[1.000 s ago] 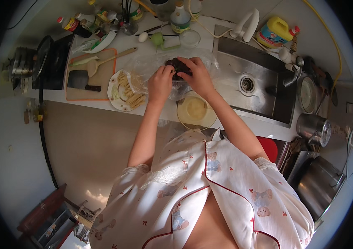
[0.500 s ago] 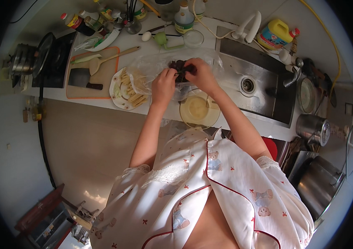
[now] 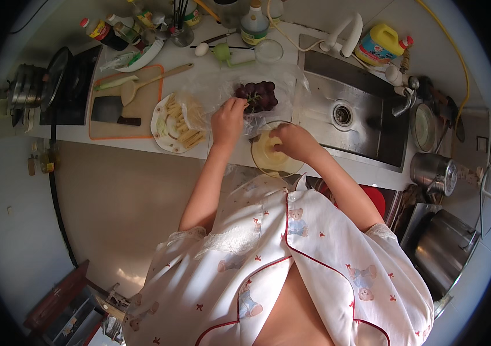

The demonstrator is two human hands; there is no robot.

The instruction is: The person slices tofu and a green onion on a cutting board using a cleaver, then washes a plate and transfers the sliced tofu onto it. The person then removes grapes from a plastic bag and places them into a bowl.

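A bunch of dark purple grapes (image 3: 264, 95) lies on a crumpled clear plastic bag (image 3: 208, 86) on the counter. My left hand (image 3: 228, 120) is closed at the near left of the bunch, its fingertips pinching the green stem. Just below the bunch, at the counter's front edge, stands a clear glass bowl (image 3: 264, 164). My right hand (image 3: 296, 142) is over this bowl, fingers curled down into its opening. Whatever those fingers hold, if anything, is hidden beneath them.
To the left are a patterned plate (image 3: 163, 140) of pale cut strips and a cutting board (image 3: 148, 109) bearing a cleaver (image 3: 107, 109) and a wooden spatula (image 3: 133, 87). A steel sink (image 3: 326, 118) lies right. An egg (image 3: 201, 50) and bottles (image 3: 254, 26) stand behind.
My right hand has left the grapes and moved toward me, over the glass bowl. The grapes now show more fully. My left hand has stayed at the bunch.
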